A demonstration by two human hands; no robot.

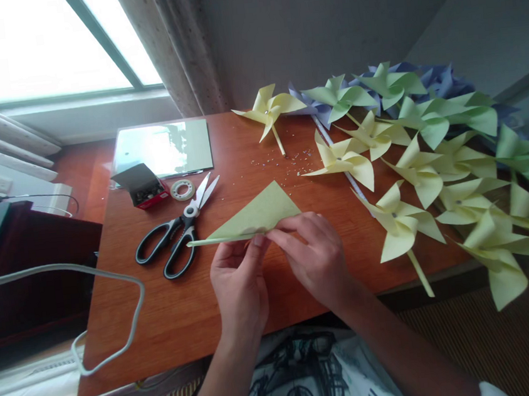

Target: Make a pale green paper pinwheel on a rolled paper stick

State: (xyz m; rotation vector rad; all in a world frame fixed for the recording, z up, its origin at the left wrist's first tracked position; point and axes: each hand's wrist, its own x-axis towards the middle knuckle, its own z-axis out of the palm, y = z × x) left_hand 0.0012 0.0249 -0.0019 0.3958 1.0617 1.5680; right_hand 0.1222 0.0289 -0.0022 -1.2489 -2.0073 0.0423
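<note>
Both hands meet low at the middle of the tabletop: the left hand and the right hand each have their grip pinched together on the lower edge of a folded pale green paper triangle. At nine o'clock from it lie black-handled scissors. At ten o'clock a small open red box holds dark small pieces, too small to tell.

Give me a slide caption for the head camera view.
Both hands pinch a folded yellow-green paper triangle beside scissors and paper pinwheels.
</note>
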